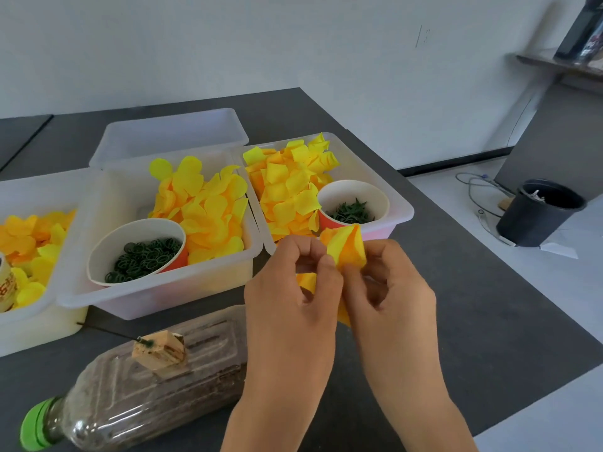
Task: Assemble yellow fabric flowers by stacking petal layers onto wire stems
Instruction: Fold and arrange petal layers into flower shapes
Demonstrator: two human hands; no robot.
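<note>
My left hand (295, 282) and my right hand (388, 282) meet above the dark table, both pinching a yellow-orange fabric petal layer (346, 249) between fingertips. Part of the fabric shows below, between the palms. Loose round yellow petals (205, 203) fill the middle white bin (156, 295); squarer yellow petals (287, 187) fill the right bin (404, 210). A thin dark wire stem (111, 332) sticks into a small foam block (161, 350) atop a plastic bottle.
A paper cup of green rings (143, 256) stands in the middle bin, another cup of green leafy pieces (352, 210) in the right bin. The brown-filled bottle (137, 389) lies at front left. A third petal bin (29, 243) sits left; a black waste bucket (538, 213) stands on the floor.
</note>
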